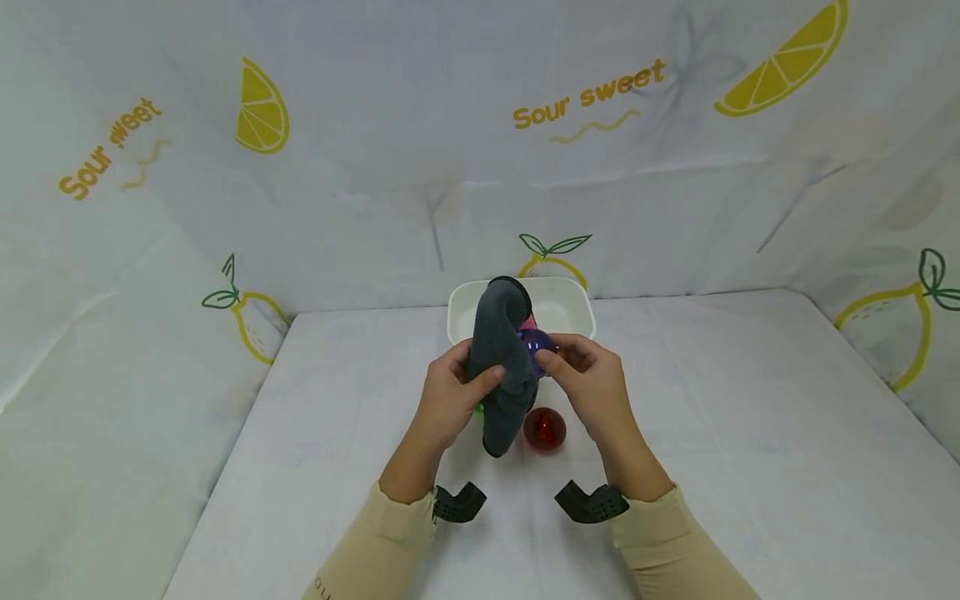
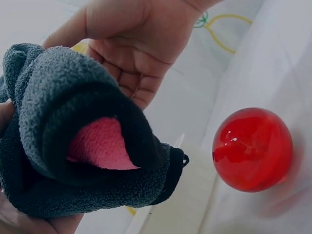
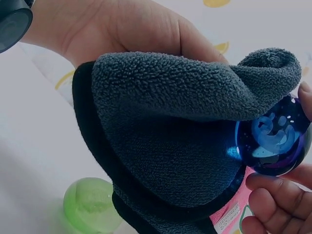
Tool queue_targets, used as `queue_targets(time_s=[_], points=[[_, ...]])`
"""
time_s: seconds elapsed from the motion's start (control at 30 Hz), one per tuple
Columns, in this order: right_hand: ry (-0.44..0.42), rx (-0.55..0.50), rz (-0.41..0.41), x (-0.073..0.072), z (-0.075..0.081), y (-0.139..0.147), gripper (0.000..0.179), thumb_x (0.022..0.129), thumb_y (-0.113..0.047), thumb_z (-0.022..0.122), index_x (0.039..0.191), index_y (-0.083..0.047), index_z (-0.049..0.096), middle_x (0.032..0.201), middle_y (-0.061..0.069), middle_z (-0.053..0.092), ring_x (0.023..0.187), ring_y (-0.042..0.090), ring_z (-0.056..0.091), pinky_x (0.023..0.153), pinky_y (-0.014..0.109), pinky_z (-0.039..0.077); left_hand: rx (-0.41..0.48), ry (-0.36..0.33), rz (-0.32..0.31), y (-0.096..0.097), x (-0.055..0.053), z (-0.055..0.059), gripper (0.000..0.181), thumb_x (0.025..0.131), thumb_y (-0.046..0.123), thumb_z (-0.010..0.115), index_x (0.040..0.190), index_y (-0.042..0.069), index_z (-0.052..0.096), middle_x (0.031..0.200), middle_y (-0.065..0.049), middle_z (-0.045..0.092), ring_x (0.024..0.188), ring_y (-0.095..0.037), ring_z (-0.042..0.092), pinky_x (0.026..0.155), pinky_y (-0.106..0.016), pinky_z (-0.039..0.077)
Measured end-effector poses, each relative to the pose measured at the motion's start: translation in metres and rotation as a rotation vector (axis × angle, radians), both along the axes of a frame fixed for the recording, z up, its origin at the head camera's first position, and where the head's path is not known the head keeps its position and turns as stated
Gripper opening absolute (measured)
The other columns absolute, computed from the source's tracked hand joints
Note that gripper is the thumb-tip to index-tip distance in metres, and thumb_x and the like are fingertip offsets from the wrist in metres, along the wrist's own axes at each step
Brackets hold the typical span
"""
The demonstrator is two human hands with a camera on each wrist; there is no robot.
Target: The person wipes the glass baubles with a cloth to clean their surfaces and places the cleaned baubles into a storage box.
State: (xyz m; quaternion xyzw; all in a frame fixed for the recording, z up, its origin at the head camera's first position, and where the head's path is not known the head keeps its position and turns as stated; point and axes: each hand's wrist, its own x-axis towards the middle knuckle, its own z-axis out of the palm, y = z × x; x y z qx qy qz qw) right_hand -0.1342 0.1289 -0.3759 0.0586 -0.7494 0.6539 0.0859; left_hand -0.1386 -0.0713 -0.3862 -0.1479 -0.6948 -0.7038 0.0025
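Observation:
My left hand grips a dark grey towel with black edging, its thumb across the front; a pink face shows inside the fold. My right hand pinches a clear blue-purple ball between thumb and fingers, against the towel's right side. Part of that ball is tucked under the cloth. Below the hands a clear red ball rests on the table. A clear green ball lies at the left, mostly hidden behind the towel in the head view.
Behind the hands, a white plastic basin stands at the back edge of the white-covered table. A white sheet printed with lemons hangs behind and at the sides. Each wrist carries a black camera mount.

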Motion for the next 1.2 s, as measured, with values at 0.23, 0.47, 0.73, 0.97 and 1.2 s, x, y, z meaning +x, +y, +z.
queue_targets(time_s=[0.23,0.47,0.73,0.97,1.2], points=[[0.021,0.018,0.005,0.0010,0.0002,0.0000,0.034,0.090,-0.024,0.072,0.118,-0.004,0.067,0.093,0.004,0.066,0.083,0.015,0.060,0.074,0.021,0.055,0.000,0.000,-0.004,-0.0011,0.0001,0.0012,0.045,0.090,0.018,0.072,0.132,0.005,0.059,0.121,-0.015,0.066,0.106,-0.023,0.064,0.094,-0.036,0.054],[0.045,0.019,0.020,0.0003,-0.0008,0.0008,0.034,0.090,-0.021,0.073,0.118,-0.004,0.067,0.092,0.005,0.065,0.082,0.014,0.061,0.075,0.020,0.056,0.004,-0.002,-0.002,-0.0017,-0.0006,0.0021,0.046,0.090,0.021,0.073,0.131,0.007,0.059,0.121,-0.015,0.066,0.106,-0.023,0.064,0.094,-0.037,0.054],[0.075,0.024,0.046,0.0005,-0.0015,0.0003,0.040,0.086,-0.017,0.076,0.123,-0.006,0.065,0.102,0.010,0.066,0.089,0.015,0.063,0.079,0.020,0.055,-0.012,-0.003,0.018,-0.0025,-0.0008,0.0024,0.044,0.090,0.018,0.072,0.131,0.005,0.059,0.121,-0.016,0.066,0.106,-0.024,0.063,0.094,-0.039,0.054],[0.126,0.034,0.064,0.0014,-0.0003,-0.0005,0.046,0.084,-0.011,0.078,0.127,-0.006,0.063,0.110,0.013,0.067,0.093,0.014,0.063,0.080,0.018,0.055,-0.012,-0.005,0.026,-0.0031,-0.0018,0.0011,0.044,0.091,0.018,0.071,0.131,0.005,0.059,0.122,-0.015,0.066,0.107,-0.025,0.062,0.095,-0.040,0.054],[0.155,0.027,0.083,0.0010,-0.0009,-0.0006,0.052,0.082,-0.005,0.078,0.131,-0.007,0.061,0.116,0.012,0.066,0.094,0.015,0.062,0.081,0.018,0.055,-0.008,0.000,0.033,-0.0034,-0.0016,0.0014,0.043,0.091,0.015,0.070,0.131,0.004,0.058,0.121,-0.016,0.066,0.107,-0.025,0.063,0.095,-0.039,0.054]])
